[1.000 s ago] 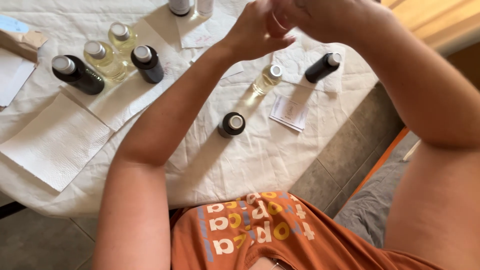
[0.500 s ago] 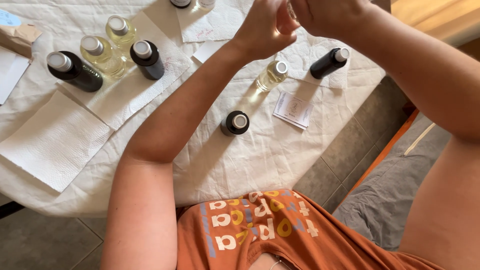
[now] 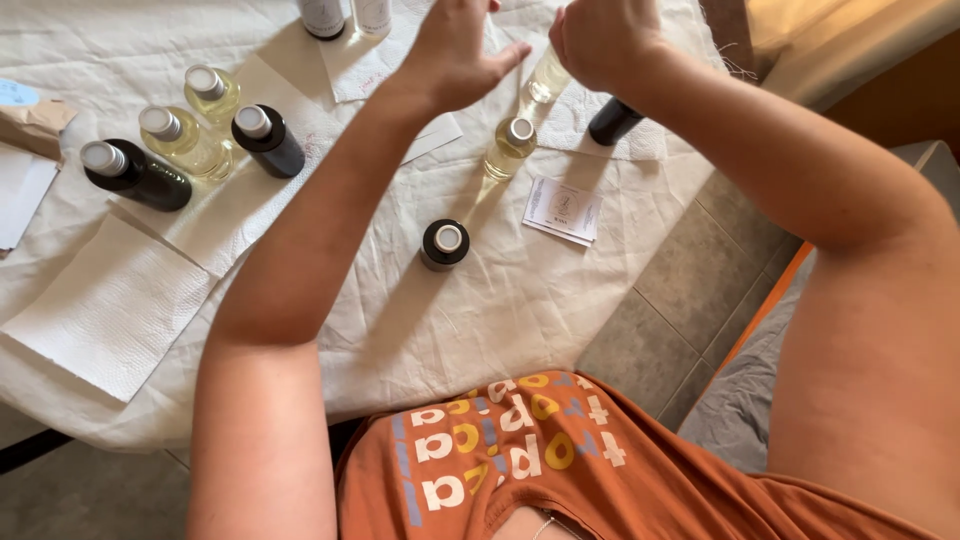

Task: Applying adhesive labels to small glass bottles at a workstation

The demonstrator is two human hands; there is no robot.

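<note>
At the top centre of the frame the right hand (image 3: 605, 40) is curled around a small clear glass bottle of pale yellow liquid (image 3: 548, 78), held tilted above the white creased tablecloth (image 3: 520, 300). The left hand (image 3: 455, 50) hovers just beside it, fingers loosely spread, holding nothing. Below them stands another clear bottle with a silver cap (image 3: 510, 145); a short black bottle (image 3: 444, 243) sits mid-frame, beside a small white printed card (image 3: 563, 210)
</note>
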